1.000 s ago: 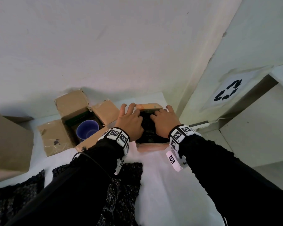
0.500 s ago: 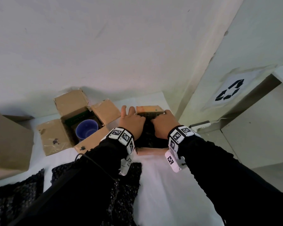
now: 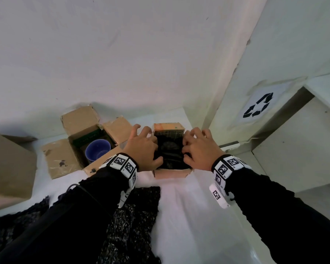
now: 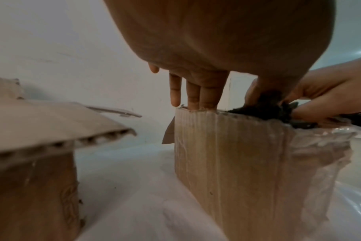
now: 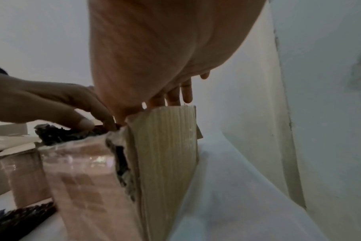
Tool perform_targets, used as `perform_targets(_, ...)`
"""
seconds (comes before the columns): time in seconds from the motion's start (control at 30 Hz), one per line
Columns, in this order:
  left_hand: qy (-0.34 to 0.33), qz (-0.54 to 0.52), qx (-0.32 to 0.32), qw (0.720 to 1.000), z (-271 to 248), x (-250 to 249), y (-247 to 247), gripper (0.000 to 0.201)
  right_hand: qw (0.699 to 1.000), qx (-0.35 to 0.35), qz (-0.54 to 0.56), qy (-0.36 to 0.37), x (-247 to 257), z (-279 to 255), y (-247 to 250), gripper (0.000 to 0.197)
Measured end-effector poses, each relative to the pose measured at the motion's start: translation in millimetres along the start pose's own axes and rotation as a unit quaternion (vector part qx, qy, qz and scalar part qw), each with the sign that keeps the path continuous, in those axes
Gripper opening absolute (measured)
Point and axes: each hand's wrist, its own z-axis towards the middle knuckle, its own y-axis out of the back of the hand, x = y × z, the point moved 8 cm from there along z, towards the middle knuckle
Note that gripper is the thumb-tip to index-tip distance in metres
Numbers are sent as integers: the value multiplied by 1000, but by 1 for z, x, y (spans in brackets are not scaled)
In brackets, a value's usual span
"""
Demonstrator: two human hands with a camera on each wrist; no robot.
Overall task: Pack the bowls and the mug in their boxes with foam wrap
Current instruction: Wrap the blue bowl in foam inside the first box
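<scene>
Step in hand: seating the dark foam wrap point(image 3: 170, 151) down into the small box point(image 3: 169, 130), which stands on the white table point(image 3: 189, 216) near the wall corner. Whatever is bundled inside the wrap is hidden; I cannot tell whether it is a bowl or the mug.

My left hand point(image 3: 142, 149) is at the box's left wall, fingers point(image 4: 193, 96) straight and slightly spread, tips on the cardboard rim, thumb pushing into the foam. My right hand point(image 3: 198, 149) mirrors it at the right wall: fingers loosely bent over the rim, thumb down in the foam. Nothing is pinched.

The blue bowl point(image 3: 97, 151) sits unwrapped in the open carton point(image 3: 65, 159) just to the left (no foam around it yet). More foam sheets point(image 3: 133, 216) lie nearer me.

Next, by my reckoning: tuck the foam's raised edge below the rim, evenly on both sides, so the flaps can fold shut. The near wall looks torn, so press gently.
</scene>
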Motion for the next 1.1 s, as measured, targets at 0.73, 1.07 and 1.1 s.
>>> perform_targets(0.73, 47, -44, 20, 998, -24, -4, -10, 40, 995, 11, 0, -104, 22, -11, 9, 23)
perform_targets(1.07, 89, -111, -92, 986, -29, -7, 3, 22, 965, 6, 258, -41, 64, -23, 0, 21)
perform_targets(1.1, 49, -127, -120, 983, -30, -14, 5, 18, 968, 9, 247, -38, 64, -23, 0, 21)
